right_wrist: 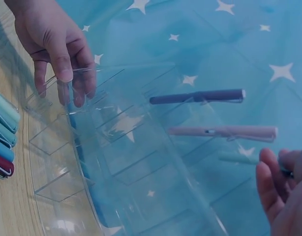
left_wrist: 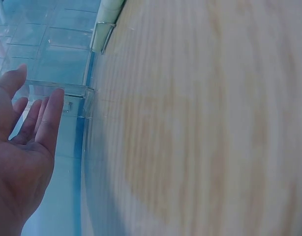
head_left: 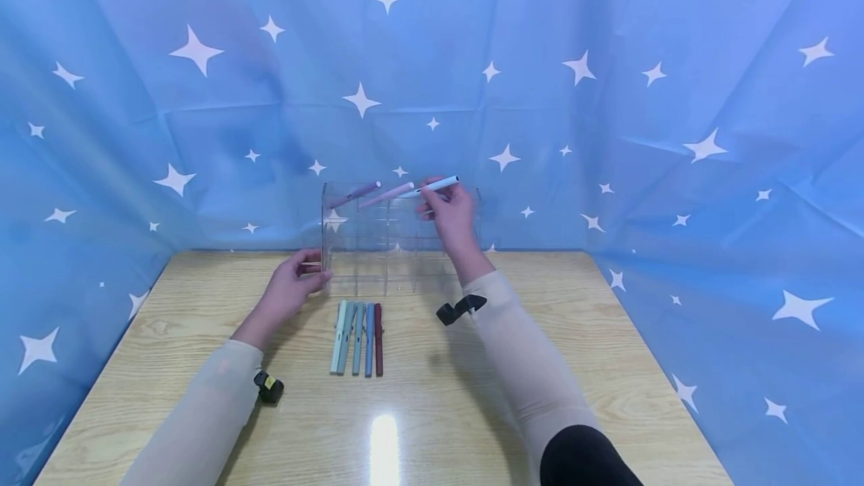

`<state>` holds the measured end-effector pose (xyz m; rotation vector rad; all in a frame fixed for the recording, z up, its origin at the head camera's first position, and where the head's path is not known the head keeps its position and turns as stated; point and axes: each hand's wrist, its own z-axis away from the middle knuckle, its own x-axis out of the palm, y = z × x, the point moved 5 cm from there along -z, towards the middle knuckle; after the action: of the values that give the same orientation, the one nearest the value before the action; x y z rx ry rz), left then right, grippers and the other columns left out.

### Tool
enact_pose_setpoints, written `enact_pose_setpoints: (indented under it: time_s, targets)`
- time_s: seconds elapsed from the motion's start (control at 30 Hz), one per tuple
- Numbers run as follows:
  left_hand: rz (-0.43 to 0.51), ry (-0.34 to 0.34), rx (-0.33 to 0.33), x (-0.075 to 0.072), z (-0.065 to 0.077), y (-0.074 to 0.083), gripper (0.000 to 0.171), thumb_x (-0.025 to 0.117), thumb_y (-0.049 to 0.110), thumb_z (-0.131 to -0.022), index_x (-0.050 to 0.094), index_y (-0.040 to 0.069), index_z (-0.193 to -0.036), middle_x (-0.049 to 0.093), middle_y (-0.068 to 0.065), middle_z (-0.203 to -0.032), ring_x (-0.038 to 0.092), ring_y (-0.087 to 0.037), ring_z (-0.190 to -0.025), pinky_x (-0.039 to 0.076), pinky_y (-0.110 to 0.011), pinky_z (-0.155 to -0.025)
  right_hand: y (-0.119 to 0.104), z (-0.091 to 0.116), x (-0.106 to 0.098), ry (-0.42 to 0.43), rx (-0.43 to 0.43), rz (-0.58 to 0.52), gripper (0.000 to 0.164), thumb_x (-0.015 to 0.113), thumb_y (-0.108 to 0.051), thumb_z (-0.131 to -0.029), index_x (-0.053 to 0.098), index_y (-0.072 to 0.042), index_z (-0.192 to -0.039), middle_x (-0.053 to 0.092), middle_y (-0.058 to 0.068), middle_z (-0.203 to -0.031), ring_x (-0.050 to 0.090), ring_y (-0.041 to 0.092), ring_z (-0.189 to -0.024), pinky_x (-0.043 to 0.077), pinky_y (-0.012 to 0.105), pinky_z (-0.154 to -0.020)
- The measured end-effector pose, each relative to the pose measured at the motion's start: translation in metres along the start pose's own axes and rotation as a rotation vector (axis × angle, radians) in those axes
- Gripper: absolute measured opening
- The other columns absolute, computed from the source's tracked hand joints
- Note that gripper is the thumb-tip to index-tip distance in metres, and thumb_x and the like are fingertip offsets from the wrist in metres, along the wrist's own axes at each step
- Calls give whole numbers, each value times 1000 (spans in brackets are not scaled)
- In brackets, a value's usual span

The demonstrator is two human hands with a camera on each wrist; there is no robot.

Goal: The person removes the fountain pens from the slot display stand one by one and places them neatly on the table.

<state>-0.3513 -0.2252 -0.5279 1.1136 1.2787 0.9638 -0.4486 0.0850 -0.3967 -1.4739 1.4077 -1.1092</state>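
The right hand (head_left: 451,216) pinches a pale blue pen (head_left: 442,184), its long axis slanting, lower end pointing toward the left hand (head_left: 292,283), along the top of a clear rack (head_left: 324,223). The left hand, fingers loosely extended, is at the rack's near side edge, farther from the pen. Just left of the right hand, a lilac pen (head_left: 388,195) leans similarly.

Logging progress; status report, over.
Right hand holding light-blue pen at clear rack. Left hand at rack's left side. Two pens in rack, five on table. Nothing visibly blocking.
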Motion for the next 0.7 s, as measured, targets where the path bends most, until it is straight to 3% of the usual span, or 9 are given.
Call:
enact_pose_setpoints:
  time_s: [0.17, 0.37, 0.7]
  targets:
    - [4, -4, -2, 0, 1, 0, 60, 72, 13, -110, 46, -1, -163, 56, -30, -151, 57, -45, -140, 63, -45, -104, -5, 2, -9, 68, -39, -4, 20, 78, -17, -106, 75, -6, -123, 79, 14, -116, 77, 31, -99, 67, 37, -80]
    - [-4, 0, -1, 0, 0, 0, 59, 71, 13, -110, 47, 0, -162, 56, -30, -151, 56, -45, -141, 64, -46, -104, -9, 5, -18, 113, -62, -53, 21, 80, -10, -104, 75, -3, -122, 81, 13, -118, 75, 23, -112, 65, 36, -97]
    - [5, -1, 0, 0, -1, -1, 60, 72, 13, -110, 45, -2, -162, 54, -32, -153, 56, -45, -142, 64, -44, -103, -12, 15, -28, 117, -50, -175, 17, 77, -3, -104, 72, -5, -120, 78, 18, -124, 75, 21, -113, 65, 34, -96]
